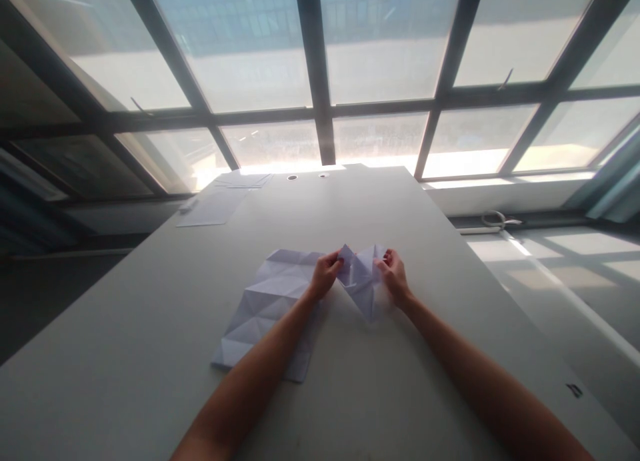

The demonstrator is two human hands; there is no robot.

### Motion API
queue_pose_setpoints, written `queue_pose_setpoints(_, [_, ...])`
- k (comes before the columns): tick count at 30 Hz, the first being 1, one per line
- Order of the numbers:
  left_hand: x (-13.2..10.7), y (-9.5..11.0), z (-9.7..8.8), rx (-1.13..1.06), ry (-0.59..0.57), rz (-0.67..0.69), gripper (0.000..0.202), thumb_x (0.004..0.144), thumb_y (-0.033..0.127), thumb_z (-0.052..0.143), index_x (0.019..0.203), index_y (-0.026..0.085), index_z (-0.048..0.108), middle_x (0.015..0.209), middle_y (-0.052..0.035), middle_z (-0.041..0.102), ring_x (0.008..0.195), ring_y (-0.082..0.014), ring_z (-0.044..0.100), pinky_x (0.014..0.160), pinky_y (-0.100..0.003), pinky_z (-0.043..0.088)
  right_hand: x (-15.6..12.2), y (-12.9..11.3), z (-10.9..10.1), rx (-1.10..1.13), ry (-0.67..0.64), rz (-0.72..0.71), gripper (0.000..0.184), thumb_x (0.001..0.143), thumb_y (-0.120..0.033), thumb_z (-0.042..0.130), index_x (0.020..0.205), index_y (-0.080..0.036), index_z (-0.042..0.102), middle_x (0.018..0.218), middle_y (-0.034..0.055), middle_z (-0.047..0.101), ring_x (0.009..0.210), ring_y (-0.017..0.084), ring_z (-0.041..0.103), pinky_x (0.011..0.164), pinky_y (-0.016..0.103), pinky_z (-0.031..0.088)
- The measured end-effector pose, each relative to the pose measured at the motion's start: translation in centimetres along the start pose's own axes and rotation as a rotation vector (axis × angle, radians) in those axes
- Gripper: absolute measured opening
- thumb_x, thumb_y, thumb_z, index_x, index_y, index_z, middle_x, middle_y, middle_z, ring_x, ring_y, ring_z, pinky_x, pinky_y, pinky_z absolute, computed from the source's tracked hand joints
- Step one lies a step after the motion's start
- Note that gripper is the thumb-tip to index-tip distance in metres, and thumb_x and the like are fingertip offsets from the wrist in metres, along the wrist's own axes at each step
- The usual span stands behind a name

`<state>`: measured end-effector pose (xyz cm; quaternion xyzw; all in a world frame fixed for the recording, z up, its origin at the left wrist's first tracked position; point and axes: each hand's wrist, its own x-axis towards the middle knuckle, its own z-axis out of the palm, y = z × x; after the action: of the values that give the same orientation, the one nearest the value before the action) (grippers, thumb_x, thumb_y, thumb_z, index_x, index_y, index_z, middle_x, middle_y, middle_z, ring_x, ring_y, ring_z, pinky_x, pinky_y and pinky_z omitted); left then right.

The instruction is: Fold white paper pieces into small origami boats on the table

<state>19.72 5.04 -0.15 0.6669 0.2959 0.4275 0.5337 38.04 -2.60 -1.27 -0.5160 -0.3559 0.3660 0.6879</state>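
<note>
A piece of folded white paper [361,284] is held up between my two hands, its lower point hanging close above the table. My left hand [326,274] pinches its left edge. On the opposite side, my right hand [394,274] grips the right edge between thumb and fingers. Beneath my left forearm lies a larger creased sheet of paper [275,281], marked with a grid of triangular folds. Part of that sheet is hidden by the arm.
The white table [165,328] stretches away toward large windows. At its far left lie flat paper sheets [215,208]. Two round holes [293,178] sit near the far edge. A small dark object [575,390] lies near the right edge. A coiled cable [494,220] is beyond the table at right.
</note>
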Motion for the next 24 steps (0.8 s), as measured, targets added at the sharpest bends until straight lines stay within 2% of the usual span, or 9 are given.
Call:
queue_pose_setpoints(3, [0.0, 0.1, 0.1, -0.034, 0.042, -0.015, 0.040, 0.083, 0.037, 0.063, 0.115, 0.014, 0.070, 0.098, -0.0082, 0.074, 0.089, -0.0199, 0.067, 0.079, -0.030, 0.053, -0.3, 0.0, 0.0, -0.039, -0.109, -0.002, 0.034, 0.075, -0.040, 0.064, 0.101, -0.017, 0.062, 0.085, 0.0046, 0.067, 0.071, 0.017, 0.061, 0.059, 0.025, 0.047])
queue_pose_setpoints(6, [0.1, 0.0, 0.2, -0.089, 0.077, -0.021, 0.037, 0.081, 0.038, 0.066, 0.109, 0.014, 0.072, 0.092, -0.0065, 0.074, 0.087, -0.0194, 0.066, 0.074, -0.027, 0.051, -0.3, 0.4, 0.0, -0.026, -0.156, 0.047, 0.037, 0.079, -0.048, 0.060, 0.094, -0.015, 0.067, 0.080, 0.0042, 0.068, 0.066, 0.017, 0.060, 0.057, 0.025, 0.045])
queue_pose_setpoints(10, [0.2, -0.2, 0.3, -0.208, 0.112, -0.097, 0.039, 0.074, 0.046, 0.073, 0.097, 0.014, 0.075, 0.085, -0.0055, 0.072, 0.078, -0.0179, 0.065, 0.065, -0.024, 0.048, -0.1, 1.3, 0.0, -0.047, -0.121, 0.099, 0.042, 0.077, -0.054, 0.061, 0.081, -0.013, 0.067, 0.070, 0.0027, 0.065, 0.057, 0.015, 0.053, 0.051, 0.024, 0.039])
queue_pose_setpoints(13, [0.1, -0.1, 0.4, -0.278, 0.075, -0.178, 0.041, 0.070, 0.051, 0.077, 0.081, 0.011, 0.074, 0.072, -0.0050, 0.070, 0.063, -0.0153, 0.062, 0.057, -0.023, 0.044, -0.1, 1.8, 0.0, -0.115, -0.083, 0.053, 0.039, 0.078, -0.053, 0.061, 0.073, -0.014, 0.064, 0.061, -0.0006, 0.058, 0.052, 0.012, 0.046, 0.047, 0.023, 0.032])
queue_pose_setpoints(16, [-0.1, 0.5, 0.5, -0.344, 0.092, -0.235, 0.043, 0.068, 0.052, 0.079, 0.075, 0.010, 0.073, 0.068, -0.0061, 0.069, 0.059, -0.0161, 0.061, 0.057, -0.025, 0.045, -0.2, 2.0, -0.1, -0.161, -0.074, 0.010, 0.037, 0.079, -0.052, 0.061, 0.068, -0.016, 0.059, 0.056, -0.0031, 0.051, 0.049, 0.010, 0.037, 0.045, 0.021, 0.026])
queue_pose_setpoints(21, [-0.3, 1.9, 0.3, -0.457, 0.205, -0.358, 0.039, 0.060, 0.044, 0.084, 0.076, 0.011, 0.071, 0.067, -0.0060, 0.070, 0.059, -0.0192, 0.064, 0.058, -0.028, 0.047, -0.5, 1.5, -0.2, -0.187, -0.165, -0.018, 0.038, 0.080, -0.053, 0.059, 0.067, -0.018, 0.055, 0.056, -0.0048, 0.046, 0.049, 0.009, 0.032, 0.044, 0.021, 0.024])
queue_pose_setpoints(24, [-0.1, 2.0, -0.2, -0.510, 0.299, -0.388, 0.034, 0.061, 0.041, 0.083, 0.075, 0.013, 0.069, 0.066, -0.0025, 0.068, 0.056, -0.0165, 0.062, 0.055, -0.026, 0.047, -0.4, 1.3, -0.3, -0.210, -0.146, 0.007, 0.040, 0.078, -0.056, 0.059, 0.066, -0.018, 0.054, 0.055, -0.0049, 0.046, 0.049, 0.009, 0.033, 0.044, 0.021, 0.024])
